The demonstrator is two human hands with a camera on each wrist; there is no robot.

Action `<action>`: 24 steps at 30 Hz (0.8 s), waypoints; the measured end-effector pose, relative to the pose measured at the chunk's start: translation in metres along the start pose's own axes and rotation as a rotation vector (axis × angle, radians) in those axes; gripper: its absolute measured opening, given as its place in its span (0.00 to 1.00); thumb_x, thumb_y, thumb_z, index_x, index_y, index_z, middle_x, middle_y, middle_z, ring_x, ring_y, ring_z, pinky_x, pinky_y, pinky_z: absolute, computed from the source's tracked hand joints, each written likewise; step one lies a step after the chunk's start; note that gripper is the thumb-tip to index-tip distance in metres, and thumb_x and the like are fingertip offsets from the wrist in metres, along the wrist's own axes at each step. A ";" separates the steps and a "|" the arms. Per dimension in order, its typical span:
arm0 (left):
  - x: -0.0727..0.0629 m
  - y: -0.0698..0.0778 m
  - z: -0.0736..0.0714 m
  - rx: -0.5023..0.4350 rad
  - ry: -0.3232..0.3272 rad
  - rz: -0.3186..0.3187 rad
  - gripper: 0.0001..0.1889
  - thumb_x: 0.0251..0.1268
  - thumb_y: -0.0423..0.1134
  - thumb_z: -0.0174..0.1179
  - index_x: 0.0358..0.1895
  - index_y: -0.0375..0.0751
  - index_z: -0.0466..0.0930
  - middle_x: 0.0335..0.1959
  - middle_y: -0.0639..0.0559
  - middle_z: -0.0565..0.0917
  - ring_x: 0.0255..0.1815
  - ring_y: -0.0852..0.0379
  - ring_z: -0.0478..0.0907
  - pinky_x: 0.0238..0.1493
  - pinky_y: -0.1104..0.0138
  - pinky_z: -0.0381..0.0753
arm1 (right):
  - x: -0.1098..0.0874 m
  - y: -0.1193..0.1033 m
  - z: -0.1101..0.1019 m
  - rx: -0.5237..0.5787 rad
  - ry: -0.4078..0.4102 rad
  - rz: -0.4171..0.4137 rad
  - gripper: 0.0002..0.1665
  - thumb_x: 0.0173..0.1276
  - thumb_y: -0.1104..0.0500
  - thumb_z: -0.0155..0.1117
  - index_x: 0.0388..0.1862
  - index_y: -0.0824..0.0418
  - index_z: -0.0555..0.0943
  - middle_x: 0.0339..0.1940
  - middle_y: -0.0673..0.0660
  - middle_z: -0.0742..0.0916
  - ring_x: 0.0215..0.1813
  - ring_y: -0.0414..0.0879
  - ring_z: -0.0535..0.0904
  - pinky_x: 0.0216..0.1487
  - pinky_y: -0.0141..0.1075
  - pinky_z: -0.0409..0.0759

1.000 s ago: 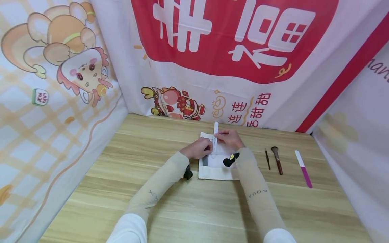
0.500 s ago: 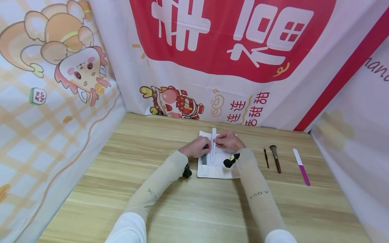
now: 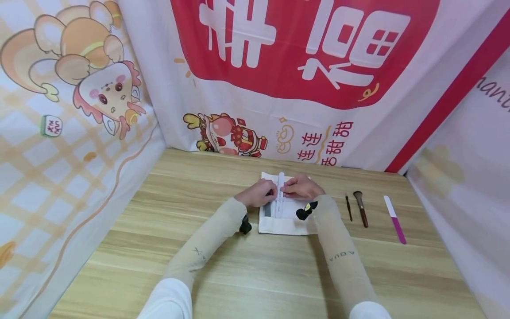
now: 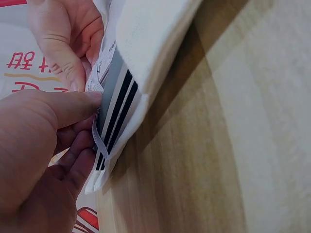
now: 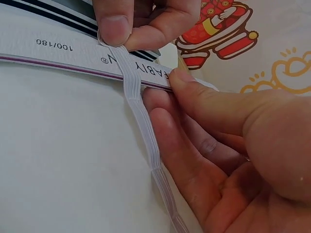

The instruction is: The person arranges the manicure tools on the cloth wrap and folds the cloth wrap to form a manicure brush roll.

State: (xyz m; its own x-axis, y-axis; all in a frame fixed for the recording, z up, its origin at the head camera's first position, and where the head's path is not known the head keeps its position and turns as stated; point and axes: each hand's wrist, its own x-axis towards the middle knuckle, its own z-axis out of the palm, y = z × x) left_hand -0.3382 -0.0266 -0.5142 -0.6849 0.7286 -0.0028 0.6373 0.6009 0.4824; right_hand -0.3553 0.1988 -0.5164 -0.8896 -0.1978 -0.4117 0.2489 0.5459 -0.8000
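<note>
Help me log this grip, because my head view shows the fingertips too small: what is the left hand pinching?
Observer: The left hand pinches a ribbed white band, seen in the right wrist view.
Operator: What can you read on the white file at the right hand?
Observer: The right wrist view shows "100/180" printed on it.
Operator: And the grey piece beside it?
Observer: The left wrist view shows dark stripes running along it; I cannot tell whether it is one piece or several.

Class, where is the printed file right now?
Upper left in the right wrist view, the file runs beneath the elastic, pinched by the right grip.
</note>
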 end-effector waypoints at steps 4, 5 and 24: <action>0.000 -0.001 0.001 0.008 -0.001 0.008 0.07 0.79 0.37 0.60 0.37 0.45 0.83 0.38 0.52 0.82 0.43 0.56 0.75 0.56 0.62 0.74 | 0.002 0.002 -0.001 0.025 -0.019 0.016 0.14 0.71 0.54 0.74 0.52 0.58 0.88 0.46 0.55 0.91 0.43 0.44 0.87 0.46 0.33 0.87; 0.000 -0.001 0.001 0.006 -0.002 0.006 0.07 0.79 0.37 0.60 0.38 0.45 0.83 0.38 0.53 0.82 0.43 0.56 0.75 0.56 0.62 0.75 | 0.003 0.002 -0.001 0.035 -0.023 0.020 0.14 0.72 0.55 0.74 0.52 0.59 0.88 0.46 0.56 0.91 0.43 0.44 0.87 0.45 0.33 0.87; 0.000 0.001 0.001 0.011 -0.020 -0.012 0.06 0.80 0.37 0.59 0.40 0.45 0.83 0.41 0.53 0.82 0.46 0.56 0.75 0.60 0.60 0.75 | 0.002 -0.013 -0.004 -0.107 0.045 0.050 0.15 0.67 0.48 0.79 0.44 0.57 0.91 0.39 0.54 0.93 0.40 0.44 0.87 0.44 0.34 0.85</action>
State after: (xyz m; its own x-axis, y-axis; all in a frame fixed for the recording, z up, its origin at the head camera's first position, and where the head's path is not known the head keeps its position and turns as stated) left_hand -0.3370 -0.0260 -0.5149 -0.6855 0.7276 -0.0266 0.6327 0.6133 0.4728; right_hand -0.3623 0.1947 -0.5048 -0.8941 -0.1330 -0.4276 0.2528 0.6384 -0.7270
